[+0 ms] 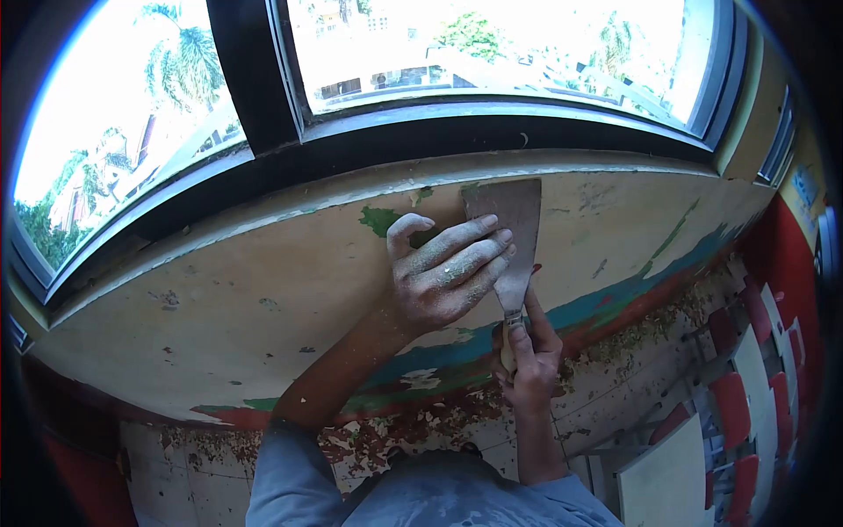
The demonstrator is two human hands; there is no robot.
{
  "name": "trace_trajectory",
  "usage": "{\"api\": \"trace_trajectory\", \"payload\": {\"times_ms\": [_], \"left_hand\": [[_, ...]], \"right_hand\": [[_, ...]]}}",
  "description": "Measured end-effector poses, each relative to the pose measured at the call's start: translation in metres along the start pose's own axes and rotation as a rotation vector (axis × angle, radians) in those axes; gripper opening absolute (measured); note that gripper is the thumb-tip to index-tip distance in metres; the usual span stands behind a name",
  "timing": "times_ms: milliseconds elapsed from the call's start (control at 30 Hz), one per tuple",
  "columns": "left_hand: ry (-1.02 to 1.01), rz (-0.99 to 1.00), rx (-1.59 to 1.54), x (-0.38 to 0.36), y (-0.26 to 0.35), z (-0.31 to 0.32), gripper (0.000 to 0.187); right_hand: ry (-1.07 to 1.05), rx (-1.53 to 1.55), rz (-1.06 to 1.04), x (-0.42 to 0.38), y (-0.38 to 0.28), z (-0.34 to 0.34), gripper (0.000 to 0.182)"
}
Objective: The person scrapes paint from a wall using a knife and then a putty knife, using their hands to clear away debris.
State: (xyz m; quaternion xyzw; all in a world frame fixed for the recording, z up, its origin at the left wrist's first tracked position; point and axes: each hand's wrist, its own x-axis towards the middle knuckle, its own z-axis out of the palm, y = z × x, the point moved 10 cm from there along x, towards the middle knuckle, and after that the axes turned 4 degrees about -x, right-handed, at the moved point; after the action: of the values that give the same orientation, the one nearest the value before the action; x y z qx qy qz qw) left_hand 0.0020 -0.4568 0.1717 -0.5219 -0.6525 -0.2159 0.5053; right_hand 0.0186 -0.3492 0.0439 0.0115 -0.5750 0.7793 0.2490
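Observation:
My right hand (532,362) is wrapped round the handle of a paint scraper (516,224), whose wide metal blade points up at the wall. The blade's edge lies against the cream wall (334,272), just under the window sill. My left hand (452,272), coated in pale dust, has its fingers stretched out and laid against the left side of the blade. Behind the left fingers a green patch (379,220) shows where the cream paint is gone. Lower on the wall run bands of blue, green and red paint.
A dark-framed window (492,132) spans the top above a narrow sill (290,209). Paint flakes (421,420) litter the tiled floor along the wall's foot. Red chairs (731,408) and pale tabletops (667,474) stand at the right.

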Motion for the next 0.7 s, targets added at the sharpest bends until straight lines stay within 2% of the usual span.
{"api": "trace_trajectory", "payload": {"times_ms": [133,300,433,567,700], "left_hand": [[-0.026,-0.022,-0.047,-0.011,0.006,0.008,0.019],[0.065,0.026,0.003,0.009,0.0,-0.003,0.019],[-0.038,0.005,-0.05,-0.009,0.009,0.011,0.02],[0.028,0.002,0.04,0.007,0.003,-0.006,0.02],[-0.029,-0.067,-0.028,-0.008,0.004,0.0,0.02]], "right_hand": [[0.027,-0.003,0.006,-0.01,0.005,-0.006,0.044],[0.016,0.026,0.013,0.003,-0.006,0.001,0.044],[0.032,-0.014,0.029,-0.008,0.005,-0.011,0.044],[0.011,0.006,0.046,-0.001,0.0,-0.001,0.045],[0.002,0.019,0.093,-0.013,0.008,-0.005,0.046]]}}
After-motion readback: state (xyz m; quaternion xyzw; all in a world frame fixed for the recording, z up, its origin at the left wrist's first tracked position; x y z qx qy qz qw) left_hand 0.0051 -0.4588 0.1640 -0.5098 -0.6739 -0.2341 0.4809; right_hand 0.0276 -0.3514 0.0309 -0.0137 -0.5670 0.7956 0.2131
